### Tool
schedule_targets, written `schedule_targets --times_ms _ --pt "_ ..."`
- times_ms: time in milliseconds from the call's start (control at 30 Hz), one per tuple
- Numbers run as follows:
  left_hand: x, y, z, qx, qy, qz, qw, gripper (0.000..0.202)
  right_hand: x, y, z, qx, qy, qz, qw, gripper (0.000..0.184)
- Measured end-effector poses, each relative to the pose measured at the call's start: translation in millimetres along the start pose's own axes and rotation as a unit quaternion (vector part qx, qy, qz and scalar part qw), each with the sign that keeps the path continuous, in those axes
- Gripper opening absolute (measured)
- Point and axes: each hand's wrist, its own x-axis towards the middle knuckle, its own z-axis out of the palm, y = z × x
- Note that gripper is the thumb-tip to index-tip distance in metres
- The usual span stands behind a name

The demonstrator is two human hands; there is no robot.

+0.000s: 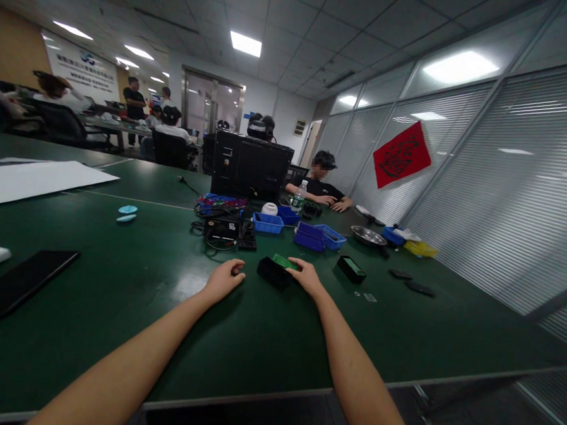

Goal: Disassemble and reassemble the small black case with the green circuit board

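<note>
Forearms | left hand half-curled, empty | right hand pinching thin bright-green board (matte-black box adjoining)

I see the table in a deep green, and the circuit board is of a brighter green, against its black case. One bin is clear blue, another box is more violet-blue, and the tray is yellow. The wall sheet is strong red with a black figure. The blinds show thin horizontal stripes, pale grey.
</note>
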Motion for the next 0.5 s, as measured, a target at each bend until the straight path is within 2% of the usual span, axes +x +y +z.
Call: schedule_targets --times_ms 133,233,400,500 --pt "-4 5 0.5 -0.017 -0.009 0.027 0.999 0.071 -3 -7 3 -0.004 -0.034 -0.030 0.999 0.046" --pt "-5 9 1.4 0.005 -0.017 0.041 0.999 0.084 -2 -9 8 -0.013 -0.038 -0.047 0.998 0.043" --pt "-5 10 4.1 0.024 -0.032 0.056 0.998 0.085 -4 -25 19 -0.001 -0.099 -0.080 0.992 0.040" --pt "-6 9 3.9 0.025 -0.056 0.068 0.996 0.076 -5 -32 22 -0.022 -0.093 -0.116 0.989 0.038"
